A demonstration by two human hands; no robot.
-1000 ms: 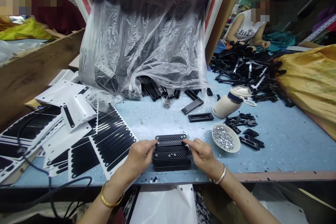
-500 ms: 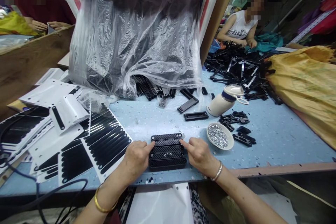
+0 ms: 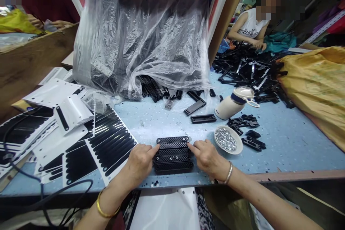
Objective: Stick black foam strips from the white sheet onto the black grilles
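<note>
Several black bars with a cross-hatched pattern lie side by side in a block (image 3: 174, 167) near the table's front edge. On the second row from the far side sits a black textured strip (image 3: 173, 145). My left hand (image 3: 140, 160), its other fingers curled, presses its index fingertip at the strip's left end. At the right end, the index fingertip of my right hand (image 3: 207, 158) does the same, the rest of that hand closed. Small silver nuts show on a few bars. Both thumbs are mostly hidden.
Right of my hands stands a bowl (image 3: 239, 143) of small metal nuts, with a white bottle (image 3: 229, 107) behind it. Sheets of black adhesive strips (image 3: 113, 143) lie left. Plastic sheeting (image 3: 161, 43) covers a pile at the back. Two co-workers sit beyond.
The whole view has shifted slightly. Both hands stay at the strip's two ends, with hardly any movement; the right fingers look a little more drawn together.
</note>
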